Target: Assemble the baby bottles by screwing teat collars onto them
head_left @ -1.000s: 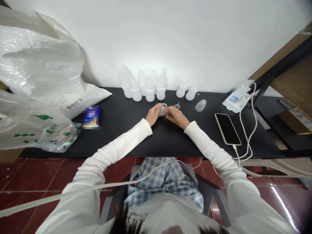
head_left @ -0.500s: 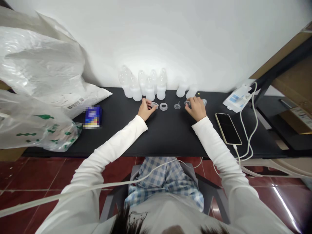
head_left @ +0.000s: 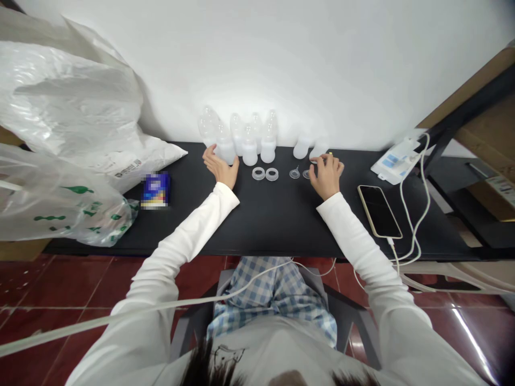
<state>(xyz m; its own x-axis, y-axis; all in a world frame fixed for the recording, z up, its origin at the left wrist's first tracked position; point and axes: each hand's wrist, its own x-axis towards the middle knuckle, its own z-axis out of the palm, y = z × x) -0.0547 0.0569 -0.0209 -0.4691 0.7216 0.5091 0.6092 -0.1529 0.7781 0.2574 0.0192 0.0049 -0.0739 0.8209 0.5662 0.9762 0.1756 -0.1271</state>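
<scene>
My left hand (head_left: 219,167) is open, fingers spread, its fingertips at the nearest of several capped clear baby bottles (head_left: 241,140) by the wall. Two clear screw rings (head_left: 265,173) lie side by side on the black table (head_left: 273,220) between my hands. A small clear teat (head_left: 294,173) lies right of them, and a second small clear piece (head_left: 306,173) sits at my right thumb. My right hand (head_left: 326,176) rests with its fingers curled down over something small that I cannot see. Two uncapped bottles (head_left: 309,147) stand just beyond it.
A phone (head_left: 379,211) on a white cable lies right of my right hand, with a white box (head_left: 396,160) behind it. Big plastic bags (head_left: 68,139) fill the table's left end, beside a blue packet (head_left: 155,190). A shelf frame stands at the far right.
My hands parted and set down the ring they held together. It now lies beside the other ring. The left hand moved up-left to the bottles; the right went right, covering the clear dome cap.
</scene>
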